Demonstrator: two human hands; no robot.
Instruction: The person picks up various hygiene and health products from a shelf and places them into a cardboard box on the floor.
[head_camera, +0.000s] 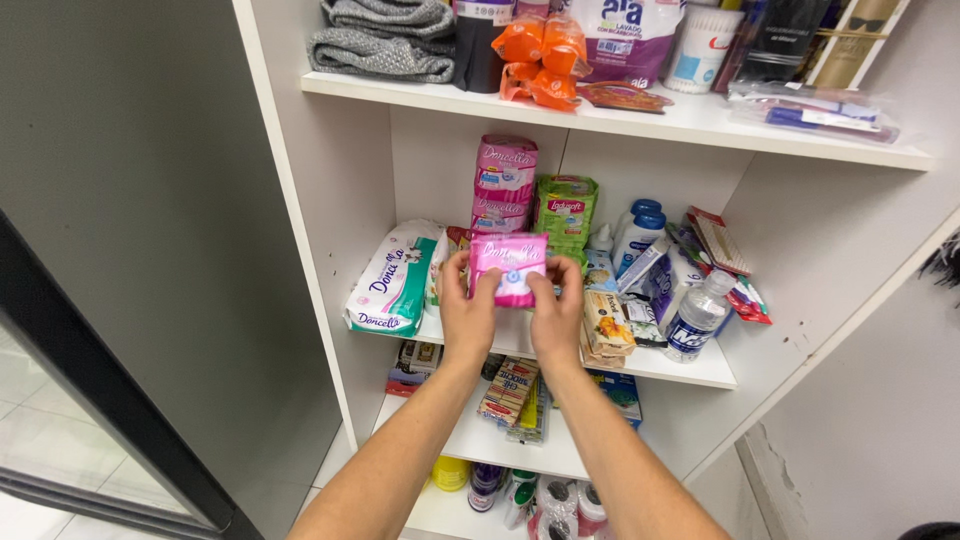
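Both bare hands are raised in front of the middle shelf of a white shelving unit, gripping 1 small pink soft-plastic packet between them. The left hand clasps the packet's left edge, thumb on the front face and the other fingers curled behind; the right hand clasps the right edge in the same way, so both sets of fingers are clenched on the packet. The packet is held upright in the air, near the front edge of the middle shelf, clear of the shelf board. Directly behind it, farther in, stands a stack of 2 similar pink packets, and just right of that stack are green soft packets. To the left on the same shelf lies a large white and teal soft pack, leaning on its side. To the right stand white bottles with blue caps, and near the shelf's right front corner lies a clear plastic water bottle, tilted. A small box printed in yellow and brown sits just right of the right hand. On the upper shelf, folded grey towels lie at the left, with orange wrapped packets to their right. On the shelf below the hands lie flat printed boxes.
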